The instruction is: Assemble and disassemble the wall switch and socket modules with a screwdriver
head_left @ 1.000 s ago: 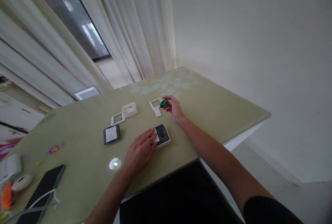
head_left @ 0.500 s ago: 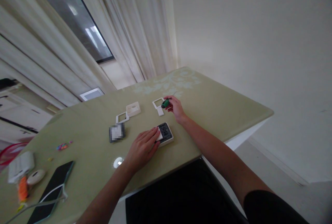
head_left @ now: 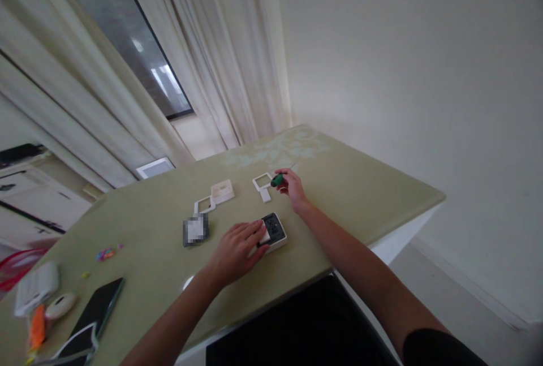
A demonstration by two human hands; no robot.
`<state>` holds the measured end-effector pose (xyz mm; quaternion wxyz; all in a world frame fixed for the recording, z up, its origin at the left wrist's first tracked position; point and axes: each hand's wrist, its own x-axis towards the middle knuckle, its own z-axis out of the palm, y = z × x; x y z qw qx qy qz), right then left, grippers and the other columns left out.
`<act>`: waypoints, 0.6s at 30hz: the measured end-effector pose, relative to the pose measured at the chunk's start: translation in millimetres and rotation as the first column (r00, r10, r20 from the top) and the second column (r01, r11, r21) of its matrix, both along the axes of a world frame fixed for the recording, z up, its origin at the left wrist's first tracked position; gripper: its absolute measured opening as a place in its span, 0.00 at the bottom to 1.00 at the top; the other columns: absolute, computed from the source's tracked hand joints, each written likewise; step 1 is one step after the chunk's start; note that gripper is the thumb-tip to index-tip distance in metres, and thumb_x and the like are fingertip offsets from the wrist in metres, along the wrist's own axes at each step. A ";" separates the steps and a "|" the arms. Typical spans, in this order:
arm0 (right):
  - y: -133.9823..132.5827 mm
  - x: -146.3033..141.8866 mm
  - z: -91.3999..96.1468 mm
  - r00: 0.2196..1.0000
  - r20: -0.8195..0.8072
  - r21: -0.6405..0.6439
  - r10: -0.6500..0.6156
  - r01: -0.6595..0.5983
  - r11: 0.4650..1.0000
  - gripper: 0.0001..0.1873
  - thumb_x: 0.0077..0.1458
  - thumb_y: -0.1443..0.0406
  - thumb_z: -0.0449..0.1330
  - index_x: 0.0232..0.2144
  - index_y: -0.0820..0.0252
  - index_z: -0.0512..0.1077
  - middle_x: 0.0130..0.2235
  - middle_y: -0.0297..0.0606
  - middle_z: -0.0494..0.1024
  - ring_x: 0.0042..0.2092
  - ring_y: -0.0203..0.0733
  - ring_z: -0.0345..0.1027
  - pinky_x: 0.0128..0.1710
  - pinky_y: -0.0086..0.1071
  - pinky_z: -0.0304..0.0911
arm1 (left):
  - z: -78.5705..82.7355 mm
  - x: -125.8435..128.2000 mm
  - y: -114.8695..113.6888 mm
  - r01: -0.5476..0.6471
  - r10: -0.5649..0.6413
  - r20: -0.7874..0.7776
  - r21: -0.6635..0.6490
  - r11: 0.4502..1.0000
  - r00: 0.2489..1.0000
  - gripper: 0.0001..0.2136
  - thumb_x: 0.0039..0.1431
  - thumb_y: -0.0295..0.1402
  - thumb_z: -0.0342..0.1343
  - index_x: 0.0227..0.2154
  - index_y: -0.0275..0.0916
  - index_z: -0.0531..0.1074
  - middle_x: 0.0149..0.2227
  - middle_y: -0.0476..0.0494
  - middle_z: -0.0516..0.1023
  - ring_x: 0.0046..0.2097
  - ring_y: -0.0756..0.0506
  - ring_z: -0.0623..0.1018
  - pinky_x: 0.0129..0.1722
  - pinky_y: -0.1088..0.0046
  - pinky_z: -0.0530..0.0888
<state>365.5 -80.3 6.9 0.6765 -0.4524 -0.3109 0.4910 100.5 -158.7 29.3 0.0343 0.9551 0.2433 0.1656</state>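
Observation:
My left hand (head_left: 238, 248) lies flat with fingers stretched out, its fingertips resting on a wall socket module (head_left: 274, 230) with a dark face and white base, near the table's front edge. My right hand (head_left: 292, 185) is farther back, closed on a green-handled screwdriver (head_left: 278, 179). Just left of that hand lie a white square frame (head_left: 262, 181) and a small white piece (head_left: 265, 195).
On the olive green table (head_left: 360, 190) also lie a second white frame (head_left: 204, 205), a white box part (head_left: 223, 191), another dark socket plate (head_left: 195, 229), small colourful bits (head_left: 107, 252), a phone (head_left: 95, 309) and white gadgets (head_left: 38, 287) at left. Curtains hang behind.
The camera has tilted, so the scene sits a little lower and farther right. My left hand stays on the socket module and my right hand keeps hold of the screwdriver.

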 end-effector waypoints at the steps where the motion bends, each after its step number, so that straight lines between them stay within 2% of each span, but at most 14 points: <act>1: 0.1 0.7 -0.1 1.000 -0.005 0.006 -0.010 0.010 1.000 0.17 0.73 0.55 0.65 0.55 0.61 0.76 0.50 0.41 0.82 0.43 0.43 0.80 0.43 0.39 0.80 | 4.2 2.3 6.3 0.003 -0.003 -0.008 -0.018 1.000 1.000 0.16 0.76 0.44 0.57 0.57 0.46 0.83 0.60 0.35 0.85 0.58 0.32 0.86 0.62 0.47 0.81; 4: 0.4 2.0 -0.8 0.999 -0.019 0.017 -0.032 0.033 0.999 0.17 0.73 0.55 0.65 0.55 0.61 0.76 0.50 0.41 0.82 0.43 0.43 0.80 0.43 0.39 0.80 | 13.6 15.2 39.7 -0.023 0.021 -0.018 -0.086 0.996 1.000 0.18 0.81 0.45 0.50 0.50 0.47 0.85 0.51 0.40 0.89 0.50 0.38 0.88 0.56 0.56 0.83; 6: 0.8 2.4 -1.4 0.999 -0.026 0.017 -0.042 0.042 0.999 0.17 0.73 0.55 0.65 0.55 0.60 0.76 0.50 0.41 0.82 0.43 0.42 0.79 0.43 0.39 0.80 | 13.5 28.2 70.8 -0.079 0.079 -0.002 -0.119 0.990 0.997 0.19 0.82 0.42 0.47 0.55 0.44 0.82 0.52 0.38 0.87 0.53 0.38 0.86 0.57 0.57 0.83; 8: 1.1 2.9 -2.0 0.998 -0.028 0.011 -0.049 0.049 0.999 0.17 0.73 0.54 0.65 0.55 0.60 0.76 0.49 0.41 0.82 0.43 0.42 0.79 0.42 0.39 0.80 | 7.4 42.3 101.6 -0.132 0.134 0.009 -0.137 0.982 0.991 0.16 0.81 0.40 0.53 0.60 0.39 0.78 0.59 0.35 0.83 0.60 0.36 0.83 0.62 0.49 0.79; 10: 1.7 3.5 -2.6 0.998 -0.028 0.000 -0.052 0.052 0.999 0.17 0.73 0.54 0.65 0.55 0.60 0.76 0.50 0.41 0.82 0.43 0.42 0.79 0.43 0.39 0.80 | -2.3 54.7 124.8 -0.157 0.160 0.005 -0.154 0.975 0.987 0.18 0.76 0.42 0.62 0.62 0.39 0.76 0.64 0.34 0.78 0.64 0.33 0.79 0.65 0.43 0.76; 14: 3.5 3.6 -3.5 0.998 -0.030 -0.016 -0.050 0.049 0.999 0.18 0.73 0.54 0.65 0.56 0.60 0.76 0.51 0.42 0.81 0.46 0.44 0.80 0.45 0.41 0.80 | -18.8 66.1 141.7 -0.129 0.129 -0.017 -0.211 0.969 0.992 0.14 0.74 0.41 0.65 0.55 0.39 0.79 0.61 0.37 0.80 0.60 0.36 0.81 0.63 0.46 0.78; 16: 4.3 2.9 -3.5 0.998 -0.034 -0.020 -0.047 0.046 0.999 0.18 0.73 0.54 0.65 0.56 0.60 0.76 0.52 0.42 0.81 0.46 0.44 0.80 0.45 0.41 0.80 | -20.0 63.8 141.5 -0.125 0.128 -0.004 -0.242 0.962 0.992 0.12 0.74 0.42 0.64 0.51 0.39 0.81 0.56 0.38 0.83 0.57 0.38 0.83 0.61 0.49 0.79; 18: 4.4 2.1 -2.9 0.998 -0.039 -0.022 -0.043 0.042 0.999 0.18 0.73 0.54 0.65 0.56 0.60 0.76 0.51 0.42 0.81 0.45 0.44 0.80 0.45 0.41 0.80 | -14.6 57.5 138.3 -0.141 0.155 0.034 -0.264 0.954 0.987 0.14 0.73 0.44 0.65 0.50 0.38 0.81 0.53 0.39 0.85 0.54 0.38 0.84 0.60 0.49 0.80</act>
